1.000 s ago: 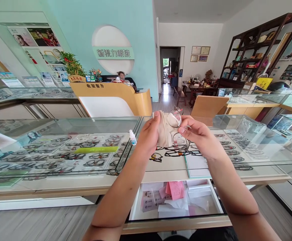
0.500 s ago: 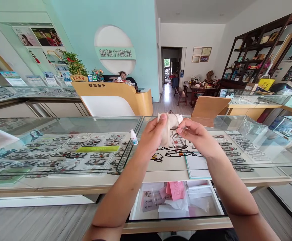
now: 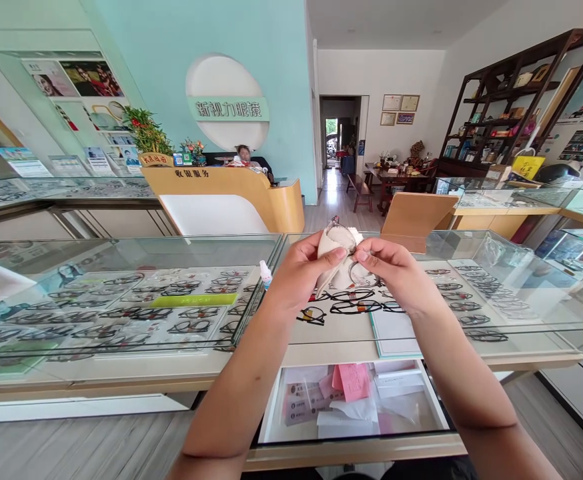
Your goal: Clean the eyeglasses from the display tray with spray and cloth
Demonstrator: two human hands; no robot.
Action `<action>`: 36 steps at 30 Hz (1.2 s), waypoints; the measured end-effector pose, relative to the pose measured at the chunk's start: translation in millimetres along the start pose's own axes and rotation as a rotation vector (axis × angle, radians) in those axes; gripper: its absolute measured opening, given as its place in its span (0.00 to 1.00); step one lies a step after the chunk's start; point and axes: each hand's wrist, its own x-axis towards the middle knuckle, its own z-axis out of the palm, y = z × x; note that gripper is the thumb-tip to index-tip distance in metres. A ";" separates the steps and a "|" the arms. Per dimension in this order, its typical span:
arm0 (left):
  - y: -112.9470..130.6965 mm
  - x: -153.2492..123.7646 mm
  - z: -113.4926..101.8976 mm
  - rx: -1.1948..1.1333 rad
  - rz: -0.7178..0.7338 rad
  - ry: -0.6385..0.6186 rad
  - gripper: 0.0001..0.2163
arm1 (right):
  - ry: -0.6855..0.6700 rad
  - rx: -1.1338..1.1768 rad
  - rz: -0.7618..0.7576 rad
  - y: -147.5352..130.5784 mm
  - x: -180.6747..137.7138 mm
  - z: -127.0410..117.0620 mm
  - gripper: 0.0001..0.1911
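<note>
Above the glass counter, both of my hands hold a pair of thin-rimmed eyeglasses and a cream cleaning cloth. My left hand is closed on the cloth, its thumb pressing the cloth near one lens. Fingers of my right hand pinch the frame near its middle. The cloth wraps round the upper lens, while the other lens hangs lower, between the hands. Parts of the frame are hidden by the cloth and fingers. A small white spray bottle stands upright on the counter, left of my left hand.
Rows of eyeglass frames lie inside the glass display counter. Below it, an open drawer holds pink and white papers. A brown upright board stands beyond my right hand. Farther back, a person sits behind a wooden reception desk.
The cloth has been folded round the upper lens, and my left thumb has moved down and right onto it. The two hands are closer together. The view has shifted slightly.
</note>
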 end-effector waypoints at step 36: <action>-2.9 -3.5 10.3 0.167 0.134 0.125 0.19 | -0.021 -0.228 -0.136 8.9 4.1 3.0 0.13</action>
